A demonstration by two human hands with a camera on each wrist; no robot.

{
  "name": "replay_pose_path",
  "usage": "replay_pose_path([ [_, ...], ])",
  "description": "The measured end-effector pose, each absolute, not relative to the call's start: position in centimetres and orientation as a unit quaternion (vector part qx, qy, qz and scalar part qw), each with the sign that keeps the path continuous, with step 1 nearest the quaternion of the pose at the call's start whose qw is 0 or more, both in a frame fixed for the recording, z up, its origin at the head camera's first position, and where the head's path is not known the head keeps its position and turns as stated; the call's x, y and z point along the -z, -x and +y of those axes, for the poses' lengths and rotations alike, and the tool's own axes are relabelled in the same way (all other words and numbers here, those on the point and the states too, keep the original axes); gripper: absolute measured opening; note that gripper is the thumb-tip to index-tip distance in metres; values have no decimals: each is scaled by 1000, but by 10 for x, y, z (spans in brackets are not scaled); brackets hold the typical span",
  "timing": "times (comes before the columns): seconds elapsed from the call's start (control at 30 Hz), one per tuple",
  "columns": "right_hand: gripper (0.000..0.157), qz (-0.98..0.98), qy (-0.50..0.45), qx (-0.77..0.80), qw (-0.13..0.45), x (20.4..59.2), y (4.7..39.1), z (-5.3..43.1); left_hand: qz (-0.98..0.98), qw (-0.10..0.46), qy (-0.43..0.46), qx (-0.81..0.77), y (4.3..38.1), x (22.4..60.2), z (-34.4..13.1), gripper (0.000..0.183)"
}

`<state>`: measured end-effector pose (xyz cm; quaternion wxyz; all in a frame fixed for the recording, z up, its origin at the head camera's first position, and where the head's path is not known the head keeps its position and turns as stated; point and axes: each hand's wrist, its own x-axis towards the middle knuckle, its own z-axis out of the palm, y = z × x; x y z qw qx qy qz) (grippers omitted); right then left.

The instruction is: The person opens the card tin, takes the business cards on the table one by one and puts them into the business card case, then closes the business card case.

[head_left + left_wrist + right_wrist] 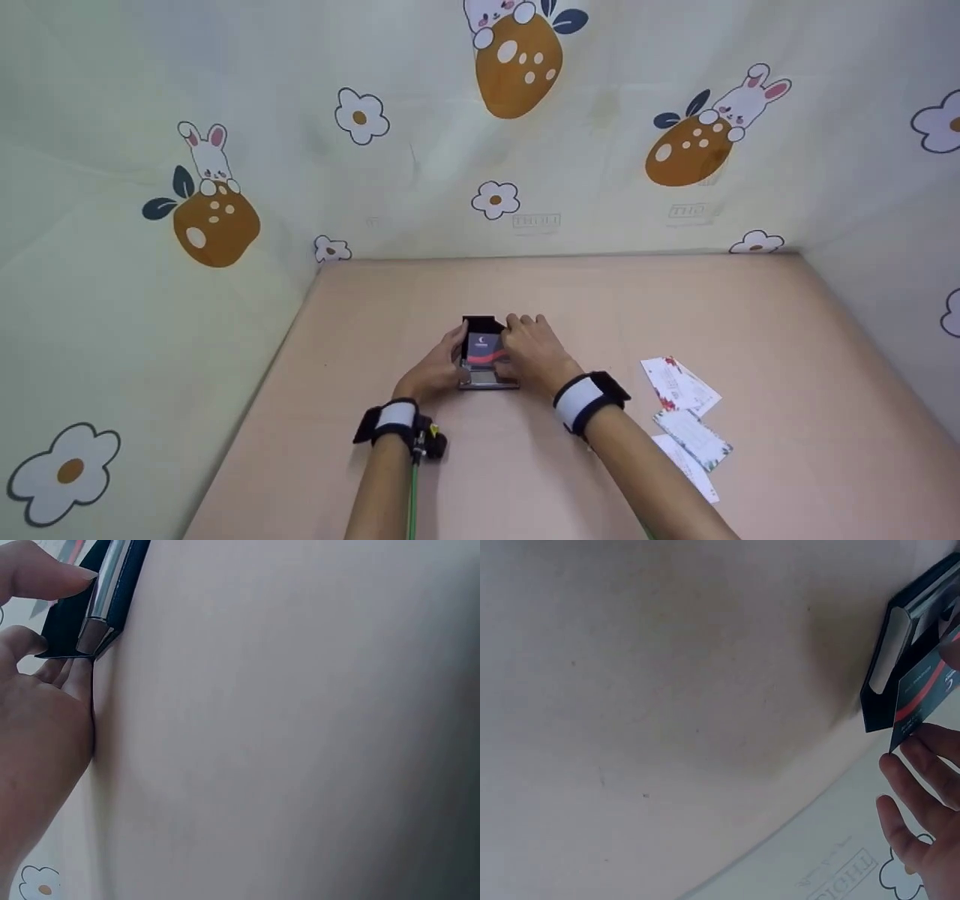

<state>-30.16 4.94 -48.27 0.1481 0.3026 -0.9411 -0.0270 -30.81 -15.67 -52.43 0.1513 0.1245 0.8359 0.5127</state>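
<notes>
A black card case [480, 325] with a silver metal part stands open at the middle of the table. My left hand [435, 371] grips its left side; in the left wrist view the thumb lies on the metal edge [109, 577] and the other fingers are against the black cover [64, 630]. From the right, my right hand [538, 349] pinches a dark business card [922, 694] with a red stripe, thumb on its face and fingertips behind. The card slants over the case's inside, apart from the cover at its near corner in the right wrist view.
Several white cards with floral prints [694, 439] lie loosely overlapped on the table to the right, near my right forearm. A patterned cloth wall [420, 187] rises behind the table and at both sides. Each wrist wears a strap [589, 401].
</notes>
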Motion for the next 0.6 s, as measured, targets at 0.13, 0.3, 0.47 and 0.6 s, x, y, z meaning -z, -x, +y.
replay_pose_path([
  [0.13, 52, -939, -301, 14, 165, 491, 302, 47, 840, 149, -119, -509, 307, 525, -157, 101],
  [0.3, 56, -937, -301, 16, 179, 495, 304, 45, 847, 145, -119, -498, 305, 522, -156, 102],
  [0.47, 57, -936, -302, 14, 179, 497, 304, 43, 852, 141, -118, -489, 303, 521, -156, 101],
  [0.6, 54, -939, -296, 15, 173, 497, 304, 41, 847, 147, -114, -499, 303, 521, -157, 101],
])
